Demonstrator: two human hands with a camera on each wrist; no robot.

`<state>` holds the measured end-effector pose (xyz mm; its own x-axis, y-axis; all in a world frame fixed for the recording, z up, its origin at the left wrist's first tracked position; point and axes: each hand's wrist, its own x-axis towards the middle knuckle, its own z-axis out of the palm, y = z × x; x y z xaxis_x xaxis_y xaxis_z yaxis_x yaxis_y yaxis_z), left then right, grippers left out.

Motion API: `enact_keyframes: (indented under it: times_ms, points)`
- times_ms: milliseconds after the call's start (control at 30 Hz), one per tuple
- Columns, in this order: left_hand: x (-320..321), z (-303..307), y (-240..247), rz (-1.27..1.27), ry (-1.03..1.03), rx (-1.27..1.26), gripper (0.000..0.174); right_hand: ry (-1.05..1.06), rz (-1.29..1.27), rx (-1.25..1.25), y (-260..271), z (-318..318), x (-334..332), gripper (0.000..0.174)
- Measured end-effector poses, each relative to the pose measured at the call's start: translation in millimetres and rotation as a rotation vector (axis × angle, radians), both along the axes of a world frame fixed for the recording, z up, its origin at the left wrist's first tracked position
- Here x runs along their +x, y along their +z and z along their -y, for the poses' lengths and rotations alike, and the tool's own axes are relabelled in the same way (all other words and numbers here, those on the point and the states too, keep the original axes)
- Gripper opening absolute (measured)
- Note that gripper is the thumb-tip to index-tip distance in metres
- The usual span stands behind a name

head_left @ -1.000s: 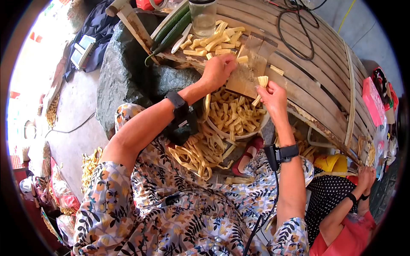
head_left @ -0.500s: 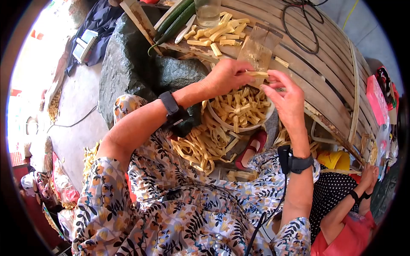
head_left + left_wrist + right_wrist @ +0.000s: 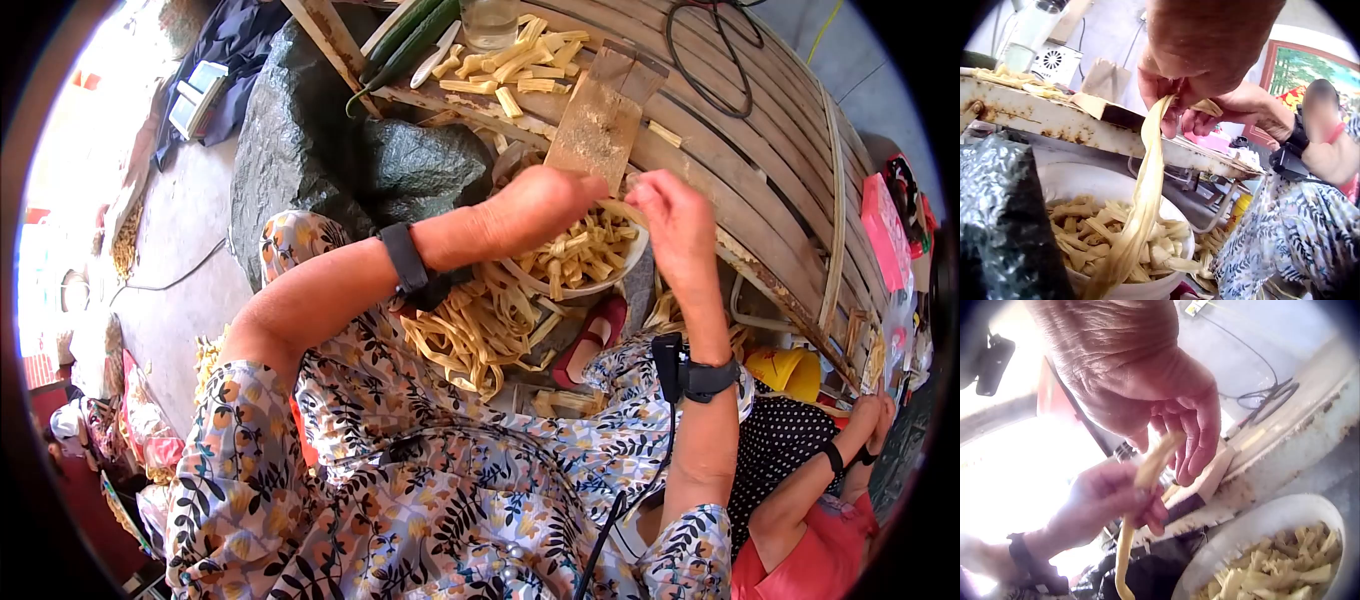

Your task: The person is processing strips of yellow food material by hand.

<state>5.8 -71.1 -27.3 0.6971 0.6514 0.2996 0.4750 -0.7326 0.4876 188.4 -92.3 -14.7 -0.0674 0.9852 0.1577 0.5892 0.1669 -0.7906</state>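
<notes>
In the left wrist view, my left hand [image 3: 1210, 44] pinches a long, flat yellowish strip [image 3: 1150, 175] that hangs down in front of the white tub. A short end of the strip [image 3: 1163, 456] sticks up from the left fingers in the right wrist view. Beside that end is my right hand [image 3: 1141, 381], its fingers loosely bent and a gap showing between thumb and fingers. The head view shows the left hand [image 3: 545, 205] and right hand [image 3: 680, 220] close together above the tub rim [image 3: 640, 250]. Short yellowish pieces [image 3: 580, 255] fill the tub.
A wooden board [image 3: 595, 125] lies on the slatted table [image 3: 740, 165], near loose pieces [image 3: 535, 60], cucumbers [image 3: 415, 45], a white-handled tool [image 3: 436, 55] and a jar [image 3: 490, 25]. Long strips [image 3: 465, 340] lie below. Another person's arms [image 3: 800, 490] are at right.
The head view has shifted slightly. My left hand has moved down and right over the tub. The piece that stretched between both hands no longer shows there.
</notes>
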Motion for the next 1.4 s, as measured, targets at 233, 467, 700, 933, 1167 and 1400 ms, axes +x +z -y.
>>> enact_keyframes:
  times_ms: [233, 467, 700, 933, 1167, 1400]
  points:
    - [1, 7, -17, 0.009, -0.076, -0.3, 0.017, -0.129, -0.229, -0.194, -17, 0, 19, 0.007]
    - [-9, 2, -13, 0.307, -0.186, -1.195, 0.021, -0.142, -0.307, -0.216, 4, 0, 41, 0.007]
    - [19, 24, -39, 0.282, -0.309, -1.095, 0.03, -0.151, -0.255, -0.173, 6, 1, 35, 0.008]
    - [-9, 3, -13, 0.339, -0.128, -1.271, 0.018, -0.08, -0.06, -0.244, 3, 6, 53, 0.005]
    - [-38, -32, 6, 0.23, -0.048, -0.869, 0.023, 0.553, -0.408, -0.778, 14, 24, 5, 0.019]
    - [-20, -19, -22, 0.578, -0.072, -1.403, 0.028, 0.587, -0.867, -0.505, 10, 16, -10, 0.042]
